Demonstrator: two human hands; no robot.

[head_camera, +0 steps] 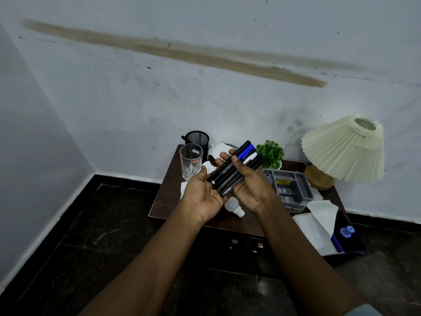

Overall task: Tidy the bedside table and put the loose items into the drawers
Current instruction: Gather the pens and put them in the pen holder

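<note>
Above the dark wooden bedside table (pixel 166 197) I hold a bundle of several black and blue markers (pixel 237 166). My left hand (pixel 205 190) lies palm up under the lower ends of the markers, fingers fairly straight. My right hand (pixel 248 185) grips the bundle from the right, thumb over the top. On the table stand a black mesh pen holder (pixel 197 139) and a clear drinking glass (pixel 190 164) at the back left. A white light bulb (pixel 234 207) lies below my hands. Crumpled white tissues (pixel 217 149) lie behind my fingers. Two drawer handles (pixel 246 244) show under the front edge.
A small green potted plant (pixel 271 153) stands at the back. A grey compartment tray (pixel 293 185) sits right of my hands, beside a pleated cream lamp (pixel 344 149). White paper (pixel 319 217) and a blue-capped bottle (pixel 346 232) lie at the right edge. Dark tiled floor lies left.
</note>
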